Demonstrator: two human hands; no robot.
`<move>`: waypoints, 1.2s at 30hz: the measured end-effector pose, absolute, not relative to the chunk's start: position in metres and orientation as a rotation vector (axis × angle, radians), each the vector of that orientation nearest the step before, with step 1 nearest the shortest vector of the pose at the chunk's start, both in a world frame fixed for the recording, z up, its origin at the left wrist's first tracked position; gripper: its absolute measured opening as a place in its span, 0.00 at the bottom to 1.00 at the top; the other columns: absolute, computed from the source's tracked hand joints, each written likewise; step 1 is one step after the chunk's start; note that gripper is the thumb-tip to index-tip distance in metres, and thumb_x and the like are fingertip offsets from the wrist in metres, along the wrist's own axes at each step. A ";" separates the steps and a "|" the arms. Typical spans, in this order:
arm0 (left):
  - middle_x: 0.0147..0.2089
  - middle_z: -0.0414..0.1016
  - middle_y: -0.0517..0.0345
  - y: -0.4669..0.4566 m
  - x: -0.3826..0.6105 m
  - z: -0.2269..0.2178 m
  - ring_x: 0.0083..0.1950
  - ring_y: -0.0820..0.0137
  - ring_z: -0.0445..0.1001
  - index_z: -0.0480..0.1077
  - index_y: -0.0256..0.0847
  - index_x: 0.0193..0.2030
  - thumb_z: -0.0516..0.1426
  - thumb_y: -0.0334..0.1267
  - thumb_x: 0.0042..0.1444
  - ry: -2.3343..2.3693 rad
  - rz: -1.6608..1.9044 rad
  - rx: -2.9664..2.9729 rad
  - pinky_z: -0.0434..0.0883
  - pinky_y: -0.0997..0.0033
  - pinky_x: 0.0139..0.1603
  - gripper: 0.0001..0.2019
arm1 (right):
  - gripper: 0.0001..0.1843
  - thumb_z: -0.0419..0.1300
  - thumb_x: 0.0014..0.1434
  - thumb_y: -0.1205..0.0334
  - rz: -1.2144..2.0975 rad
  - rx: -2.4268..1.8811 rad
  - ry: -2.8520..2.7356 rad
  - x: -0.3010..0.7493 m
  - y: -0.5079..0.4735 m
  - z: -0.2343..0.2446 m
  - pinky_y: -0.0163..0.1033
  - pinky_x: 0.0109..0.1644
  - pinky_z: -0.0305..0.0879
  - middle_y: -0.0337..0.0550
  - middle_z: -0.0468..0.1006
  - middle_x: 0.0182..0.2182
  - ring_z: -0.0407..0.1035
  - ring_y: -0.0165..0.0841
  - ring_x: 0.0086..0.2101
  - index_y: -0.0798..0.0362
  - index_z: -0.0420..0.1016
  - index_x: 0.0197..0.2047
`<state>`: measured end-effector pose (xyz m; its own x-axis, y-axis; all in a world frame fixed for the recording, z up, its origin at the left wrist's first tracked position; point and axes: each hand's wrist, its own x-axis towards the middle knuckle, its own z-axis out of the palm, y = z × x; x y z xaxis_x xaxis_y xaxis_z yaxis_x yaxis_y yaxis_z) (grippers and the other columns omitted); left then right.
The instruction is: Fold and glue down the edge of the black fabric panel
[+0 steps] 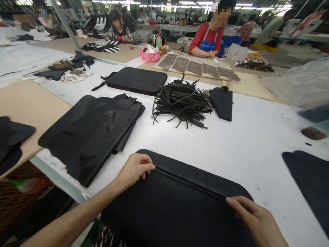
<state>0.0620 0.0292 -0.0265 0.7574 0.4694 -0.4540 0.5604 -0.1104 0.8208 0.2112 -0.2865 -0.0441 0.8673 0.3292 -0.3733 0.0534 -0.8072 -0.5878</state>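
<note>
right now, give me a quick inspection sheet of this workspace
surface: white tabletop, small dark marks on it
job's things: large black panel with a narrow black strip along its far side
clutter: heap of loose strips, stack of black sheets, thick black pad
hands: left hand pinches the strip; right hand at its other visible end, grip unclear
cables: nothing seen
surroundings: person in red across the table, pink basket nearby

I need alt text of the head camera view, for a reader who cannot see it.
A person's left hand pinches a thin black strip on a large black panel, and the right hand touches it farther along. Nearby, on the white table, lie black cloth and a pile of black strips.
</note>
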 end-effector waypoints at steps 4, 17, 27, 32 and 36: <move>0.17 0.61 0.67 0.034 0.071 -0.041 0.15 0.77 0.60 0.64 0.38 0.24 0.56 0.40 0.44 0.823 -0.056 1.825 0.53 0.78 0.14 0.07 | 0.23 0.50 0.52 0.40 0.648 -2.377 -0.321 0.222 -0.285 -0.056 0.35 0.26 0.55 0.36 0.64 0.17 0.59 0.31 0.22 0.50 0.64 0.19; 0.17 0.65 0.64 0.043 0.074 -0.045 0.15 0.74 0.64 0.66 0.39 0.24 0.51 0.37 0.46 0.839 -0.119 2.030 0.57 0.77 0.16 0.06 | 0.24 0.53 0.47 0.36 0.682 -2.438 -0.143 0.228 -0.286 -0.063 0.37 0.24 0.57 0.38 0.69 0.16 0.61 0.31 0.18 0.50 0.70 0.25; 0.18 0.65 0.64 0.044 0.077 -0.044 0.20 0.74 0.63 0.67 0.40 0.22 0.54 0.35 0.46 0.853 -0.125 2.150 0.57 0.75 0.21 0.05 | 0.24 0.53 0.47 0.36 0.665 -2.440 -0.163 0.229 -0.285 -0.066 0.36 0.21 0.56 0.36 0.67 0.15 0.61 0.31 0.17 0.50 0.69 0.24; 0.18 0.63 0.65 0.042 0.078 -0.041 0.22 0.73 0.63 0.64 0.41 0.21 0.54 0.36 0.47 0.844 -0.136 2.226 0.55 0.74 0.23 0.06 | 0.23 0.53 0.48 0.37 0.659 -2.418 -0.123 0.226 -0.281 -0.062 0.35 0.22 0.54 0.35 0.65 0.15 0.59 0.30 0.17 0.51 0.68 0.24; 0.19 0.61 0.65 0.040 0.077 -0.037 0.24 0.71 0.63 0.61 0.42 0.23 0.54 0.36 0.49 0.814 -0.144 2.297 0.54 0.73 0.25 0.07 | 0.21 0.54 0.49 0.40 0.676 -2.343 -0.088 0.223 -0.277 -0.058 0.35 0.22 0.52 0.33 0.63 0.15 0.57 0.28 0.17 0.51 0.66 0.24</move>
<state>0.0770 0.0403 -0.0374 0.7978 0.5153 -0.3131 0.5916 -0.5686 0.5716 0.2228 -0.2765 -0.0581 0.8622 0.2396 -0.4463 -0.1181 -0.7617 -0.6370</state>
